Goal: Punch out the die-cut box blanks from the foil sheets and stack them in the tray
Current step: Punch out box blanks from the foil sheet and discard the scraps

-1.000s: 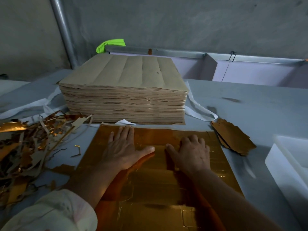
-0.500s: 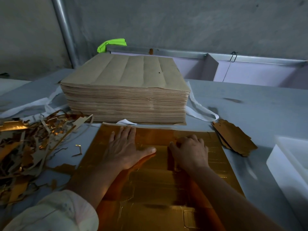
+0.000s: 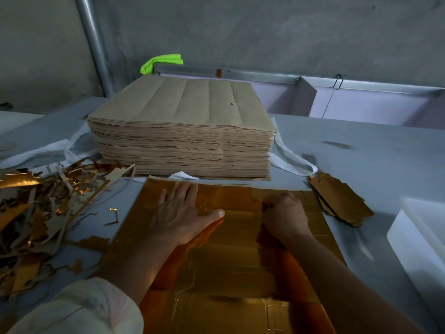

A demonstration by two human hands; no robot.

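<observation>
A gold foil sheet (image 3: pixel 228 256) lies flat on the table (image 3: pixel 361 150), in front of a tall sheet stack (image 3: pixel 183 131). The left hand (image 3: pixel 183 213) presses it, fingers straight and spread. The right hand (image 3: pixel 285 215) curls onto the foil; whether it pinches anything is hidden.

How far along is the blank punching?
Done: scrap pile on the left, a few punched blanks beside the foil sheet. In hand: left hand flat on that sheet, right hand picking at it with curled fingers. Left: the tall stack behind, and blanks into the tray; its visible part shows none.
</observation>
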